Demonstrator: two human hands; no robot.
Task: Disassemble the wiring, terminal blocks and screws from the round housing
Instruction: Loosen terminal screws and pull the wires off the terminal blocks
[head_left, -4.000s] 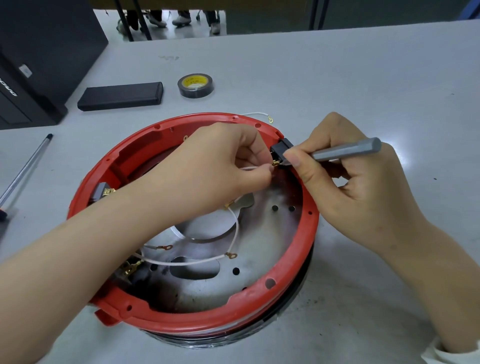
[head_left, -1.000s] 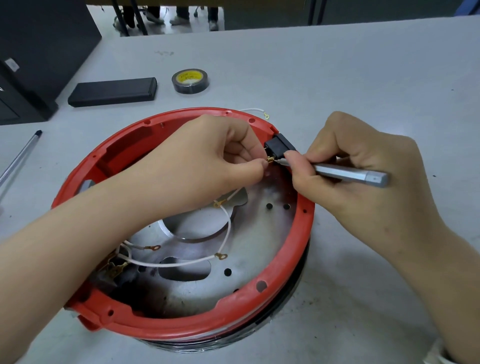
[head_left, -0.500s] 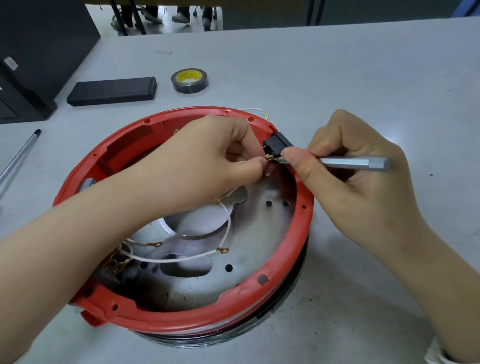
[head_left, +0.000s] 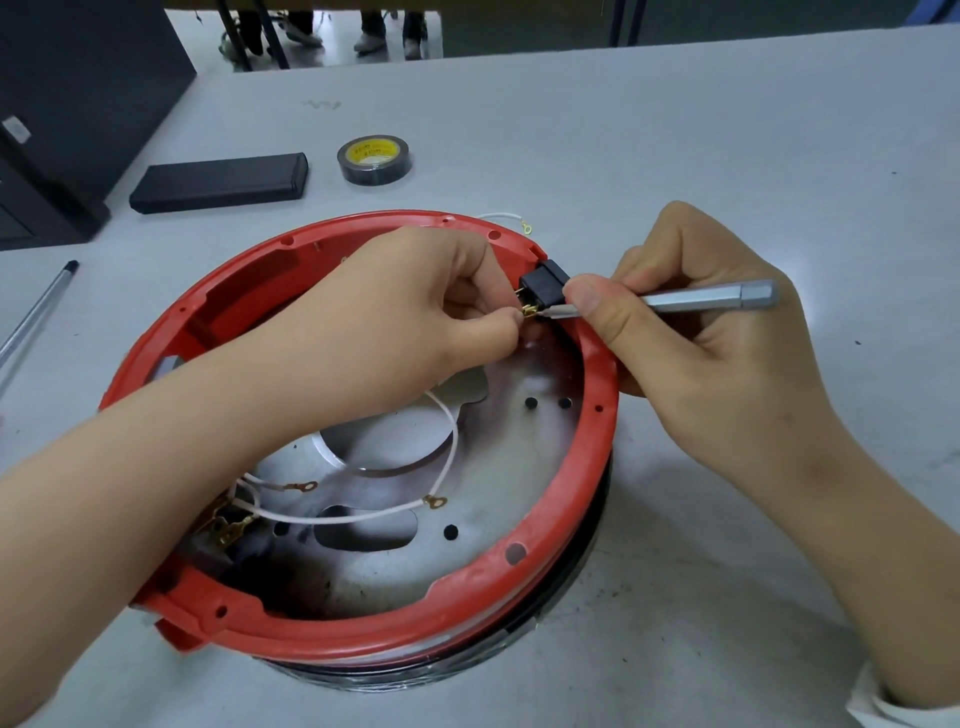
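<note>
A round housing with a red rim (head_left: 582, 499) and a silver metal floor lies on the grey table. A black terminal block (head_left: 543, 287) sits in the rim at the upper right. My left hand (head_left: 415, 317) pinches a small brass connector (head_left: 529, 312) at the block. My right hand (head_left: 691, 332) grips a grey screwdriver (head_left: 701, 299) whose tip meets that connector. White wires (head_left: 447, 457) with brass ring lugs loop across the floor. More brass terminals (head_left: 226, 527) cluster at the lower left, partly hidden by my left forearm.
A black tape roll (head_left: 374, 159) and a flat black case (head_left: 221, 182) lie behind the housing. A slim metal tool (head_left: 36, 312) rests at the left edge. A loose white wire end (head_left: 506, 218) pokes out behind the rim. Dark cabinets stand at far left.
The screwdriver handle has swung from pointing up-right to nearly level. Both hands have stayed at the terminal block, with the left fingers still pinching the connector.
</note>
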